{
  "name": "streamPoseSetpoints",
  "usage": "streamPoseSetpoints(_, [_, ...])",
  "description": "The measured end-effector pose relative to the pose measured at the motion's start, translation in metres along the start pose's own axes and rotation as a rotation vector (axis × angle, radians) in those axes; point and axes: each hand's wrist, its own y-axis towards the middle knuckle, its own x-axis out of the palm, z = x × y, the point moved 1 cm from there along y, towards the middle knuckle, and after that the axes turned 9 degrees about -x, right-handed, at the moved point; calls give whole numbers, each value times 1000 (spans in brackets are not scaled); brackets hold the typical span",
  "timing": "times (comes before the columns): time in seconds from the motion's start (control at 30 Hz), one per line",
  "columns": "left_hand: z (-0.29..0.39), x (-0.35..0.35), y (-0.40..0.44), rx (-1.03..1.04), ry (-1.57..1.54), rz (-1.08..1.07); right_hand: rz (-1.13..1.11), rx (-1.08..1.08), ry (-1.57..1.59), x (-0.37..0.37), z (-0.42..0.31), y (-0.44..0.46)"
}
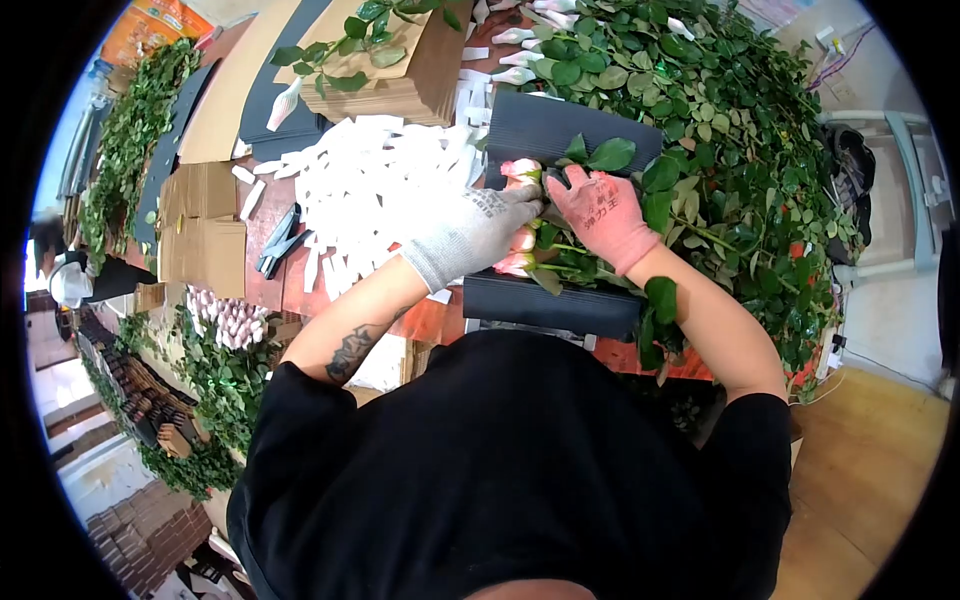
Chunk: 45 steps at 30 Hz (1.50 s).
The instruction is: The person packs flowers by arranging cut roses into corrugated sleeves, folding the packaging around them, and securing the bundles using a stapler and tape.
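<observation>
The work looked partway along, with roses laid on their wrapping sheet but not yet enclosed. The pink roses [515, 264] lay near the desk's [430, 318] near edge, on a dark corrugated sheet [550, 308], heads toward the left edge and leafy stems running toward the right. The sheet stood open: one flap showed beyond the flowers, the other between them and the near edge, and neither was folded over. Some heads were visible above and below the left hand [488, 228], so the full number could not be told.

That hand, in a pale glove, reached across the blooms with fingers stretched and close together; its grip seemed to rest on the flowers, though whether it pinched any was hidden. The right hand [602, 212], in a pink glove, was bent over the stems just behind the heads. Its fingertips were curled, and I could not tell whether its grip had closed on a stem.

Plenty appeared left to handle: a large heap of leafy stems [640, 95] covered the desk toward its far right corner, with pale sleeved buds [517, 57] beside it. Left of the sheet lay loose white slips [370, 190], and a stack of brown cardboard [430, 85] stood toward the far edge.
</observation>
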Motion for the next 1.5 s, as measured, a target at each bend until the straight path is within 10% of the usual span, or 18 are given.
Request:
streamPoseSetpoints(0.4, [-10, -7, 1, 79, -23, 75, -215, 2, -22, 19, 11, 6])
streamPoseSetpoints(0.93, [-28, -47, 26, 267, -44, 31, 444, 426, 743, -60, 6, -73])
streamPoseSetpoints(1.13, [-28, -29, 25, 439, 43, -53, -181, 164, 476, -64, -19, -21])
streamPoseSetpoints(1.33, [-37, -10, 23, 521, -167, -25, -136, -4, 436, -35, -33, -22])
streamPoseSetpoints(1.5, [-46, -2, 25, 180, -317, -14, -232, 117, 420, -38, -36, -18])
